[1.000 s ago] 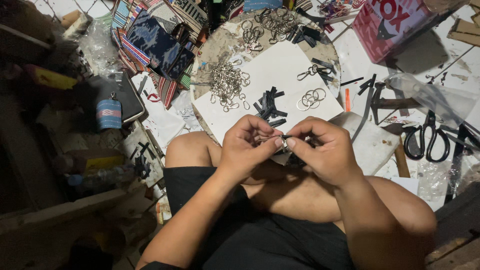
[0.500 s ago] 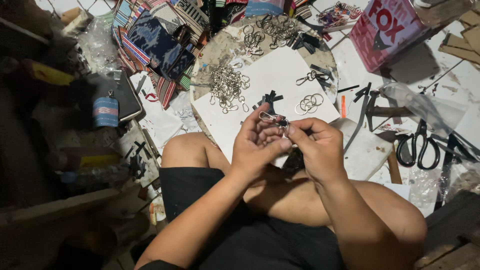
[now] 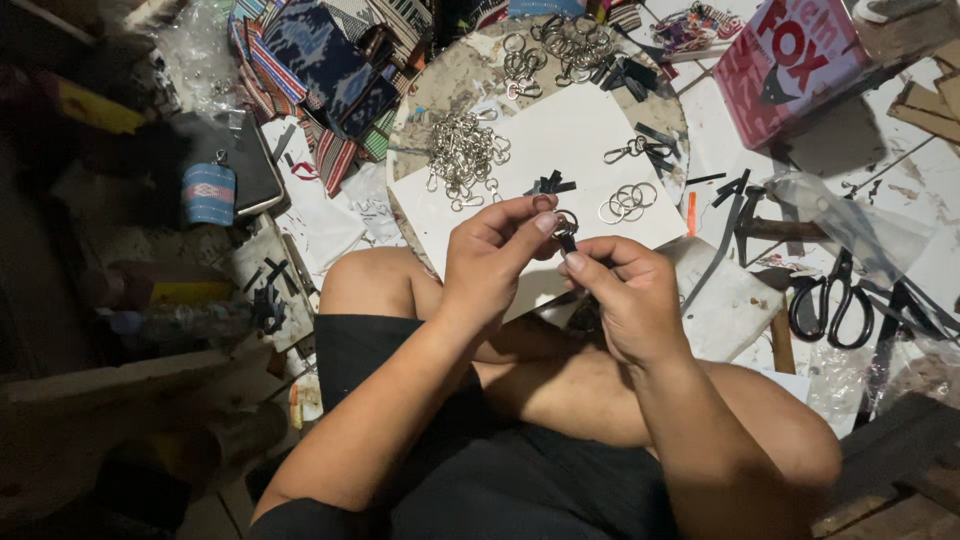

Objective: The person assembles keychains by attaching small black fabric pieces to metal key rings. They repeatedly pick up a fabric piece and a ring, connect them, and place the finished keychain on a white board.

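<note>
**Hands lifted over the white board, ring pinched between them**

Both hands have come up and forward since half a second ago, from just above the lap to over the near edge of the white board (image 3: 560, 130). I see the floor (image 3: 930, 190) around me crowded with scraps, and the board is the biggest pale thing on it, lying on a round mat (image 3: 450, 70) in front of my crossed legs. Behind the mat is a heap of patterned cloth (image 3: 320, 60), and to the far right a red and white box (image 3: 790, 60). Black scissors (image 3: 830, 300) lie on the right, well apart from my hands.

My left hand (image 3: 490, 260) is curled, thumb and forefinger closed on a small metal ring (image 3: 566, 222). My right hand (image 3: 625, 295) meets it from below, its fingertips pinched shut on a short black strip (image 3: 568, 242) that touches the ring. I cannot tell whether the strip is threaded through the ring or only pressed against it. Ring and strip sit between the two hands, above the board's front edge.

On the board lie a pile of silver clasps (image 3: 462, 160) at the left, a few loose rings (image 3: 628, 200) at the right, and a small bunch of black strips (image 3: 550, 185) just beyond my fingers.
</note>
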